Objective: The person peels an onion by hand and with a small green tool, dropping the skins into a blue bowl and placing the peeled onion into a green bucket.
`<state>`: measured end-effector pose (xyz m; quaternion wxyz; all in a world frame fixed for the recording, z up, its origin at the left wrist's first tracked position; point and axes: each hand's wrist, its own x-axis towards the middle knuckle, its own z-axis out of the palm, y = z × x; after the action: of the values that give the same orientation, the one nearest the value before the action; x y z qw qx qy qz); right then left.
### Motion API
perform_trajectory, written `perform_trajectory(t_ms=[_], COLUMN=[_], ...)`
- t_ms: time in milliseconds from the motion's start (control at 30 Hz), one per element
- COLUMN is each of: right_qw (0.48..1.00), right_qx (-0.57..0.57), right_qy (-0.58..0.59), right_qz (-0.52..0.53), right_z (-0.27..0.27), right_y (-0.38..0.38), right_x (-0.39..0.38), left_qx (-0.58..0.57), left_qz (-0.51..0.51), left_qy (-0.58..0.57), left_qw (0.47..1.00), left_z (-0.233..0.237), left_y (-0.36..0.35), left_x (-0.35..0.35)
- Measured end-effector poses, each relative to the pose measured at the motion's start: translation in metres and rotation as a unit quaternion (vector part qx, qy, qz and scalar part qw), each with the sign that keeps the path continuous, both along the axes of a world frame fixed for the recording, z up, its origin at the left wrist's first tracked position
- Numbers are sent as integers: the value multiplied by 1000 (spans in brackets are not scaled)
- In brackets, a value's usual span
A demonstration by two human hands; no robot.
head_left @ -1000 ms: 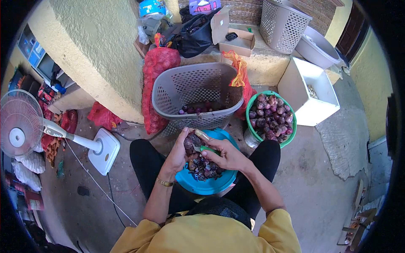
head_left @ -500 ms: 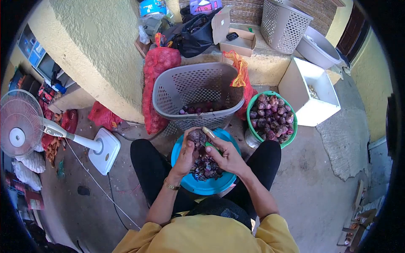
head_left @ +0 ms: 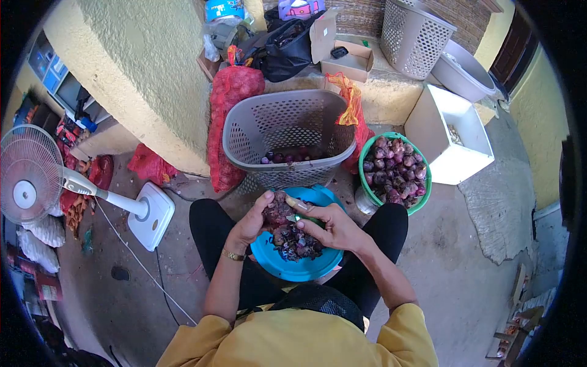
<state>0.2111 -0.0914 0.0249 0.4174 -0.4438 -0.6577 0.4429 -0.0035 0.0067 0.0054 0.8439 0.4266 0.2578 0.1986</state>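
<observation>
My left hand (head_left: 249,221) is wrapped around the side of a dark red onion (head_left: 278,207). A small knife (head_left: 295,218) with a green handle is in my right hand (head_left: 333,226), its short blade against or close beside the onion. My right thumb and forefinger reach toward the onion, and a pale covering shows on one fingertip. Below both hands, a blue basin (head_left: 278,267) between my legs holds dark onion skins (head_left: 302,244). Another onion or clump lies just under the held one, partly hidden.
A grey perforated basket (head_left: 287,165) with some onions stands ahead. Right of it are a green-rimmed basin (head_left: 428,189) of onions and a white box (head_left: 428,140). A red mesh sack (head_left: 229,128) leans by the pillar. A fan (head_left: 140,208) lies at left, its cord along the floor.
My hands have moved slightly apart and the left has shifted left, showing more of the onion. The knife blade is now more visible.
</observation>
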Motion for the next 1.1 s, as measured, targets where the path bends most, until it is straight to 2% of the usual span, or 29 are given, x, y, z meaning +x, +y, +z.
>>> perform_trajectory(t_ms=[33,67,133,167,233,267,333,367,433,500,567,633,700,733,800,900,1000,1033,1100], right_qw=[1000,1000,999,997,994,991,986,984,981,985,991,995,993,993,990,988,988,988,990], right_qx=[-1,13,27,41,55,65,73,57,41,36,37,39,61,61,58,57,44,43,132], right_qy=[0,-13,-27,-10,8,30,52,53,54,41,17,-7,-79,-80,-120,-141,-140,-140,-39], right_qz=[0,-17,-34,-62,-92,-117,-142,-162,-180,-161,-125,-86,-68,-68,-36,-10,43,44,33], right_z=[-1,-2,-2,-2,-6,-13,-18,-19,-15,-2,5,13,21,21,20,33,47,36,9], right_y=[0,0,1,1,1,1,0,-1,-2,-4,-5,-3,-2,-1,2,2,2,4,10], right_x=[0,0,-1,-3,-9,-14,-23,-28,-33,-32,-23,-13,-6,-3,2,8,11,10,6], left_qx=[9,9,4,3,86,86,242,242,343,328,193,200,122,122,104,73,58,58,-17], left_qz=[-25,-25,-25,-25,110,108,208,208,308,344,251,241,187,187,112,56,16,16,19], left_qy=[51,51,-56,-56,-121,-121,-96,-96,0,-3,-28,-27,-24,-25,2,10,4,4,-20], left_qw=[998,998,998,998,983,983,943,943,887,880,948,949,975,974,988,996,998,998,999], left_z=[4,-2,-12,-18,-13,-16,-22,-26,-32,-35,-38,-27,-17,-16,-13,-4,-15,-18,-21], left_y=[1,2,2,-4,-21,-25,-33,-35,-38,-35,-28,-26,-24,-22,-17,-14,-10,-11,-15], left_x=[0,-1,1,3,20,26,34,36,38,40,32,32,27,24,19,13,8,6,4])
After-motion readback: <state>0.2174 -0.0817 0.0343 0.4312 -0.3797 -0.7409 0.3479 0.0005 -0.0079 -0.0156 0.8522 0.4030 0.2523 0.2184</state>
